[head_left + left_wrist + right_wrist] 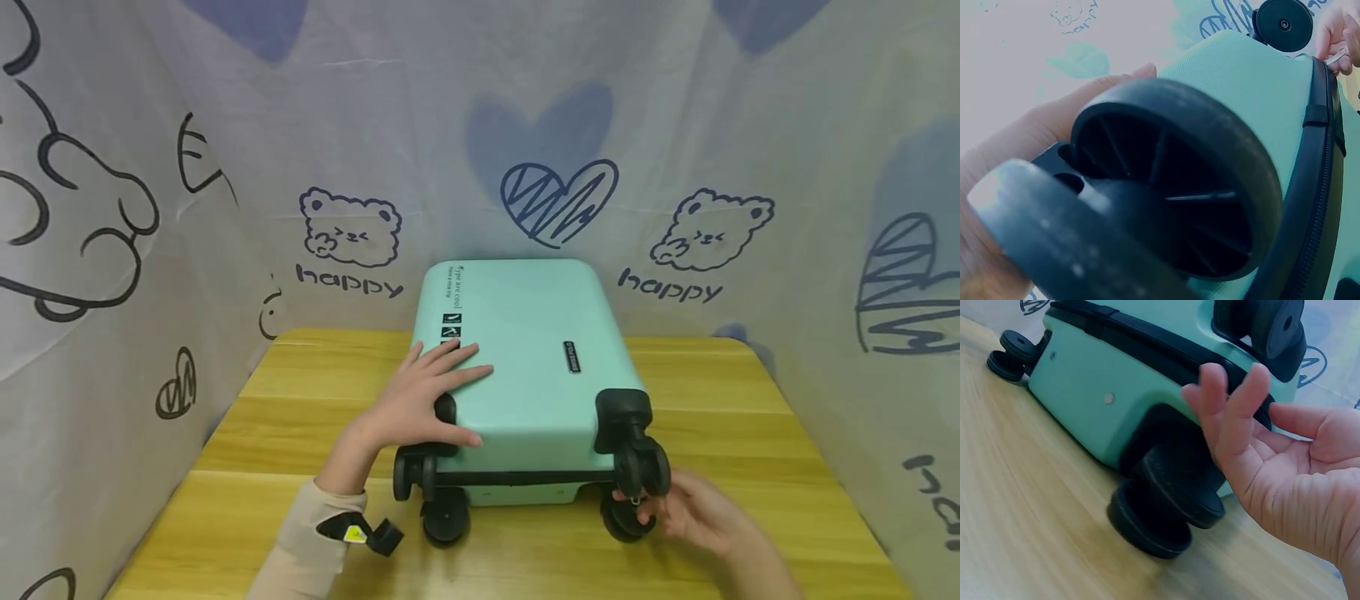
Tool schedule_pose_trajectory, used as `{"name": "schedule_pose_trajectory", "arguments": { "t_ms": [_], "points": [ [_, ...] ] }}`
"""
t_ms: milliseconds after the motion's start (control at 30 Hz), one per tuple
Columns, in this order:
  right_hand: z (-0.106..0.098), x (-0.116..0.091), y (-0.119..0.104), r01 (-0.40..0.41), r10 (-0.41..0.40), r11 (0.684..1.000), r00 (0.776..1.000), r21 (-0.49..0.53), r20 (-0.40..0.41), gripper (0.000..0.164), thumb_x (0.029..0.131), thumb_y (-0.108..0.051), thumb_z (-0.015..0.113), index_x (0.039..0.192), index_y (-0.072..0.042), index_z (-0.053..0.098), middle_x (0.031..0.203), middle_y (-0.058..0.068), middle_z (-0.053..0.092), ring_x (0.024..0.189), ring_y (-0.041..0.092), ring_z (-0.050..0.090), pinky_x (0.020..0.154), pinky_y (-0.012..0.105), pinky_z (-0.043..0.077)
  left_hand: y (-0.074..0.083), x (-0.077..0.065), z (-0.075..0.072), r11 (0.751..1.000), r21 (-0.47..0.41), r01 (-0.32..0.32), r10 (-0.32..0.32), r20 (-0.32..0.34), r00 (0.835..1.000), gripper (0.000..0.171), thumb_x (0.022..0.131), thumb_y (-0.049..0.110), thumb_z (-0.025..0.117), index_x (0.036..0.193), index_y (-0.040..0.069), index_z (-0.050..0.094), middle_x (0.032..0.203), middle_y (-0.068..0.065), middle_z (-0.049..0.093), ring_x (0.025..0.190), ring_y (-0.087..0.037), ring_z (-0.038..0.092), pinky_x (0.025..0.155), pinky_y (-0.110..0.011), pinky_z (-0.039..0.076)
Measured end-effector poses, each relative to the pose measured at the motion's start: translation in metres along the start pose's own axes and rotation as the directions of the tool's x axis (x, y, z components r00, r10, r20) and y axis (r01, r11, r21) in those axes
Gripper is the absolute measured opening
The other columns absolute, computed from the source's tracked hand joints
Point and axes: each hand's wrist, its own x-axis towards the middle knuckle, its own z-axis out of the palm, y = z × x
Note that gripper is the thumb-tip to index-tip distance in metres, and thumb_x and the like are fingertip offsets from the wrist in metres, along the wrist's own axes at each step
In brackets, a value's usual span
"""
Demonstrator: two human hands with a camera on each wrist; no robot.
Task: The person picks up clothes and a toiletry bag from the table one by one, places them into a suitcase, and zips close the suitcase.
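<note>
A mint-green suitcase (525,317) lies flat on the table, its wheeled end toward me. My left hand (423,396) rests with spread fingers on the near left corner of its upper shell. Beside the near right wheels, my right hand (705,512) reaches in at the seam, and its fingers pinch a small metal zipper pull (1335,56). From there the black zipper (1317,212) runs along the seam across the near end. In the right wrist view, some fingers of that hand stand raised above the lower black wheel (1175,494); the pull itself is hidden there.
The wooden table (300,392) extends on both sides of the suitcase. Behind it hangs a pale printed cloth (375,108), which also closes in the left and right sides. Black double wheels (446,517) stick out from the suitcase's near corners.
</note>
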Motion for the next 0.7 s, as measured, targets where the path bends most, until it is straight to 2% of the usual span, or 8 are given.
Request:
{"name": "schedule_pose_trajectory", "arguments": {
  "t_ms": [133,267,533,700],
  "points": [
    [-0.004,0.002,0.004,0.006,-0.008,0.999,0.999,0.051,0.045,0.069,0.106,-0.025,-0.006,0.130,-0.010,0.057,0.126,0.005,0.064,0.102,0.010,0.062,0.082,0.021,0.054,0.000,0.000,0.000,1.000,-0.006,0.002,-0.002,-0.003,1.000,0.094,0.071,0.080,0.060,0.149,0.033,0.040,0.161,0.001,0.030,0.151,-0.030,0.021,0.117,-0.067,0.008],
    [-0.005,0.004,0.006,0.022,-0.024,0.999,0.999,0.038,0.049,0.068,0.106,-0.021,-0.003,0.122,-0.008,0.062,0.118,0.002,0.067,0.098,0.009,0.063,0.082,0.021,0.054,0.001,-0.001,-0.001,1.000,-0.008,0.008,-0.008,-0.002,1.000,0.093,0.071,0.077,0.064,0.149,0.033,0.039,0.161,0.001,0.030,0.151,-0.029,0.021,0.117,-0.067,0.008],
    [-0.007,0.003,0.008,0.038,-0.041,0.998,0.998,0.048,0.047,0.055,0.108,-0.016,0.008,0.116,-0.010,0.063,0.109,0.000,0.064,0.097,0.009,0.058,0.084,0.020,0.051,0.002,-0.002,0.002,1.000,-0.001,0.004,-0.004,-0.011,1.000,0.092,0.071,0.073,0.068,0.149,0.034,0.039,0.161,0.002,0.030,0.151,-0.028,0.021,0.117,-0.067,0.009],
    [-0.007,0.006,0.017,0.052,-0.066,0.989,0.993,0.138,0.096,0.046,0.108,-0.020,0.016,0.118,-0.009,0.060,0.111,0.001,0.062,0.096,0.010,0.054,0.085,0.020,0.046,0.001,-0.003,0.003,1.000,-0.001,-0.008,0.008,-0.028,1.000,0.092,0.070,0.067,0.072,0.149,0.033,0.040,0.160,0.001,0.031,0.150,-0.029,0.023,0.117,-0.067,0.010]
  ]
}}
